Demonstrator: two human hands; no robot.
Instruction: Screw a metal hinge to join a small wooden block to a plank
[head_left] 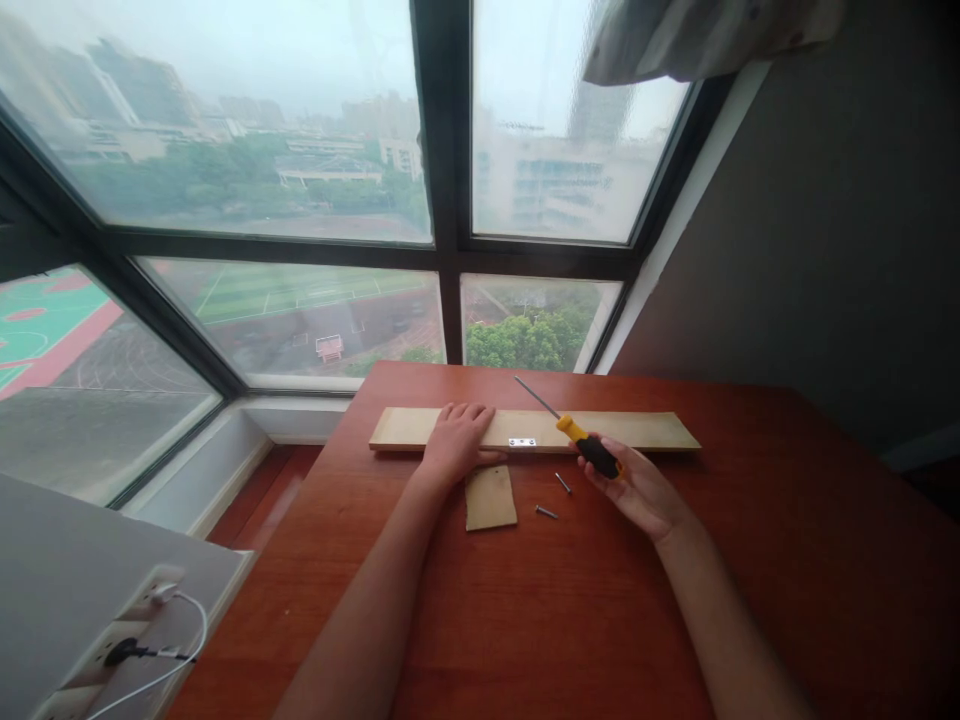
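A long pale wooden board (600,428) lies across the table, with a small silver metal plate (522,442) at its front edge. My left hand (459,440) rests over the board left of that plate, fingers across the top and thumb along the near edge, holding it. In my right hand (637,490) is a screwdriver (592,448) with a yellow and black handle, its shaft tilted up and left above the board. Two loose screws (547,512) lie on the table below the screwdriver. A small, roughly square piece of wood (491,498) is just in front of my left hand.
The reddish-brown wooden table (540,620) reaches up to large dark-framed windows (448,200). At the lower left, wall sockets (112,650) hold a white and a black plug with cables. Patterned cloth (705,35) hangs at the top right.
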